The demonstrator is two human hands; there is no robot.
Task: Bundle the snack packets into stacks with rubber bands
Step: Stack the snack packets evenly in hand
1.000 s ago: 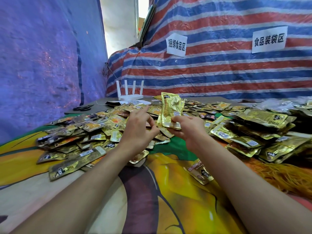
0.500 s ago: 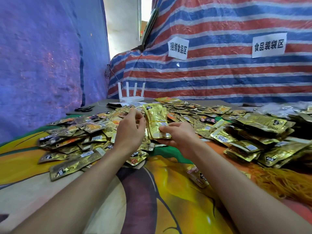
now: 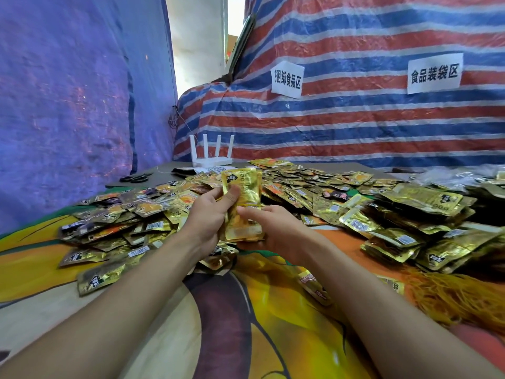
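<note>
I see left hand (image 3: 210, 214) and right hand (image 3: 273, 228) gripping one gold foil snack-packet stack (image 3: 241, 187) (band? can't tell); bundled-looking gold stacks (image 3: 426, 199) sit right, loose gold packets (image 3: 153, 207) aplenty left.

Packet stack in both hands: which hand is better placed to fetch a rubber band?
Probably the right hand: the orange rubber bands lie beside the right forearm, and the left hand, thumb across the packet stack, could hold it alone.

Two hands (image 3: 210, 214), two signs (image 3: 287, 79), one router (image 3: 211, 161), one scissors (image 3: 136, 177)
</note>
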